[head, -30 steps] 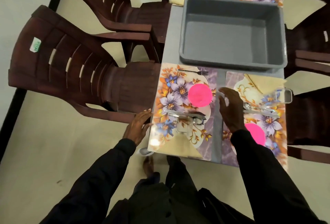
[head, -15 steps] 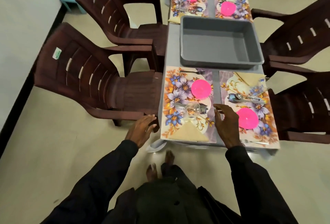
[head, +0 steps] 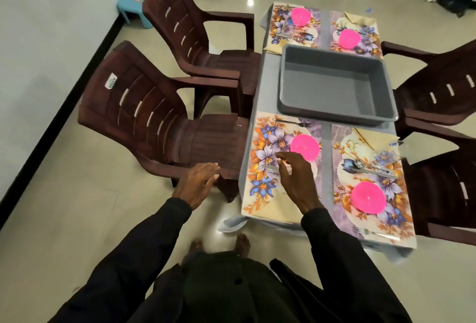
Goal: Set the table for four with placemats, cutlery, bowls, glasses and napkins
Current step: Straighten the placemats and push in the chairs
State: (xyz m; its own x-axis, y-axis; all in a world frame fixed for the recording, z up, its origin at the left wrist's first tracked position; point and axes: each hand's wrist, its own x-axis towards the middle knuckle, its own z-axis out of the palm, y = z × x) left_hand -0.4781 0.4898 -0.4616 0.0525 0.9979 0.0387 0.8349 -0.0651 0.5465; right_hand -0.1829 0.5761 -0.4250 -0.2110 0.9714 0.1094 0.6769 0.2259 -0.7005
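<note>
On the near-left mat, your right hand is spread out with its fingers loosely straight and has hold of nothing. Its fingertips lie over some cutlery; I cannot tell whether they touch it. Your left hand is off the table's left edge, fingers straight and close together. It is empty too, just beside the front arm of the nearest chair.

Just beyond your right hand a pink bowl sits on that mat. A fork lies along the mat's far edge, and a napkin lies at its near edge by your wrist.

The near-right mat carries a second napkin at its far corner and a clear glass at its right edge. A spoon lies across the middle, a second bowl sits nearer you, and a second fork lies at the near edge.

A grey tub sits mid-table. Beyond it are the far-left mat and the far-right mat, with a third bowl and a fourth bowl.
</note>
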